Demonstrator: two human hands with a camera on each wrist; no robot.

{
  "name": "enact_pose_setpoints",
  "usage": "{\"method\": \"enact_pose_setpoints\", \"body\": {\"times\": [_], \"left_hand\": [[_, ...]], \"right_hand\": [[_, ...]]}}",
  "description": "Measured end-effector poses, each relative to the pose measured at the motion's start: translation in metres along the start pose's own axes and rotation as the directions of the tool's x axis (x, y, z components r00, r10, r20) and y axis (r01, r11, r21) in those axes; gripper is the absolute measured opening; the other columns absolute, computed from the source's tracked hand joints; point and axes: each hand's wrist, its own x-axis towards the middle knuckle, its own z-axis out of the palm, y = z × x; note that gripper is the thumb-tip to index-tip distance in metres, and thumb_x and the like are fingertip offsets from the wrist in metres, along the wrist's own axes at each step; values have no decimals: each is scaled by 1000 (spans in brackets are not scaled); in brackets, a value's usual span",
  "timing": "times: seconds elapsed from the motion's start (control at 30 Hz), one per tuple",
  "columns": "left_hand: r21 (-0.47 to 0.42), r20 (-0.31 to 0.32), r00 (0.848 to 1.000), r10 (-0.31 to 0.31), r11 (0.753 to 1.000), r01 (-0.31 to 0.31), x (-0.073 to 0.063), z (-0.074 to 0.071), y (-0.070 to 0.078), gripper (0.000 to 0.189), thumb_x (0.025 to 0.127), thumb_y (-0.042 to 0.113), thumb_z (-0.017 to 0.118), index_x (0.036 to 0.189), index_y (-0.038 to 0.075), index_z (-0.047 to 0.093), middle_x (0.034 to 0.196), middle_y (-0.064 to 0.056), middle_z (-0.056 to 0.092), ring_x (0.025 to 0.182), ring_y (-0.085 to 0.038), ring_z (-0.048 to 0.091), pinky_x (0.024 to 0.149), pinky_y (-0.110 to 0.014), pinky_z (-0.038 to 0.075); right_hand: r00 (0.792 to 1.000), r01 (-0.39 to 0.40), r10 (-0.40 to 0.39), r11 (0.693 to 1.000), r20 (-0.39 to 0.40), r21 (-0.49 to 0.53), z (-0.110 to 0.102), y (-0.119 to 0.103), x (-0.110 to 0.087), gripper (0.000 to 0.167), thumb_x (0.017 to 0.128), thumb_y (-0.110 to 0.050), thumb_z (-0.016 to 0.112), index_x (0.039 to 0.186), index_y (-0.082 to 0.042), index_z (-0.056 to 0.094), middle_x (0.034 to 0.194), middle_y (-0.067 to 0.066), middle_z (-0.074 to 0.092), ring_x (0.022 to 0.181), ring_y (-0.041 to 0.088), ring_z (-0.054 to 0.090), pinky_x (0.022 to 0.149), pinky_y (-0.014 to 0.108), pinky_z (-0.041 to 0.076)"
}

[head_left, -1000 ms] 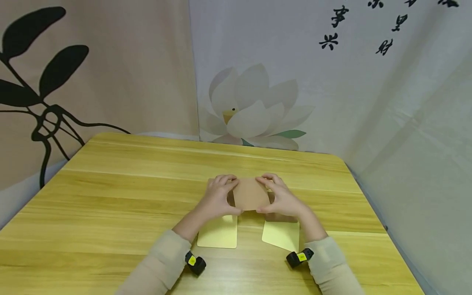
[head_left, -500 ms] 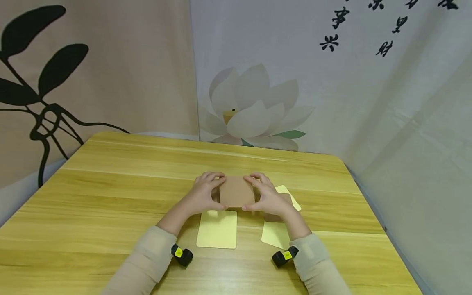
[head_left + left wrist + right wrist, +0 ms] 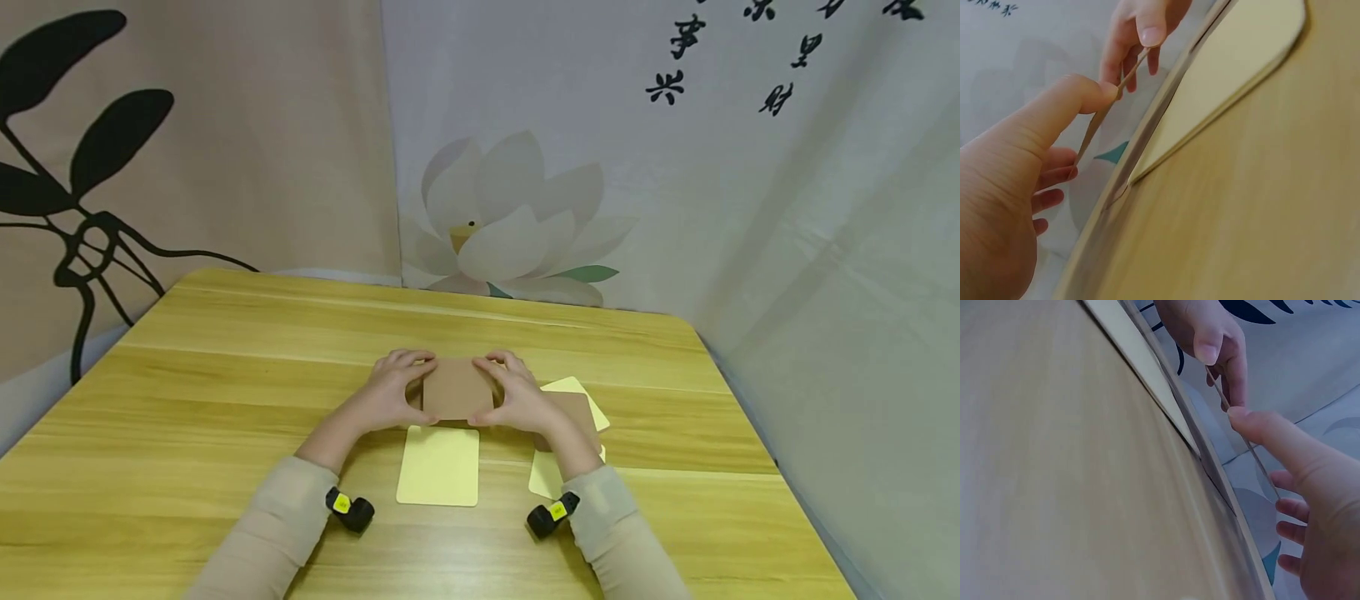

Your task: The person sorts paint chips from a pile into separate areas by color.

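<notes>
A square brown card (image 3: 458, 389) is pinched at its opposite side edges between my two hands. My left hand (image 3: 384, 397) grips its left side, thumb at the near corner and fingers at the far one. On the other side my right hand (image 3: 519, 403) holds it the same way. Both wrist views show the thin brown card (image 3: 1093, 128) raised above the table. Just nearer lies a square yellow card (image 3: 438, 468) with rounded corners. Right of it, partly under my right forearm, another brown card (image 3: 576, 406) overlaps yellow ones (image 3: 545, 477).
The wooden table (image 3: 225, 467) extends around the cards on all sides. Behind its far edge hangs a printed cloth (image 3: 517, 208) with a flower and dark characters. Black cameras (image 3: 351, 510) are strapped to both wrists.
Both hands have moved left together with the brown card, which stays between them. The brown and yellow cards on the right are now more exposed. The near yellow card stays in place.
</notes>
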Motion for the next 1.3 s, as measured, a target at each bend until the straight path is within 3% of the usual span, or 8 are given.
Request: {"method": "enact_pose_setpoints", "body": {"times": [0.37, 0.73, 1.3], "left_hand": [[-17, 31, 999, -24, 1000, 25, -3, -5, -16, 90, 69, 44, 81, 141, 3, 46, 146, -11, 40, 133, -31, 27, 105, -56, 16], [-71, 55, 998, -32, 997, 36, -3, -4, -22, 87, 71, 40, 81, 141, 3, 47, 147, -12, 39, 133, -33, 28, 105, -57, 16], [-47, 97, 995, -31, 998, 36, -3, 3, -26, 84, 73, 41, 78, 140, 2, 48, 148, -12, 37, 133, -33, 29, 103, -55, 18]], "right_hand": [[1000, -26, 26, 999, 17, -35, 9, -6, 14, 93, 70, -47, 82, 147, -16, 40, 144, 7, 32, 132, 26, 28, 104, 50, 28], [997, -72, 73, 996, 26, -45, 16, -3, 16, 93, 70, -51, 81, 147, -19, 40, 146, 7, 30, 132, 26, 27, 105, 50, 28], [993, -83, 90, 992, 70, -98, 18, 1, 14, 91, 72, -54, 78, 146, -15, 41, 144, 7, 32, 132, 26, 27, 107, 47, 22]]}}
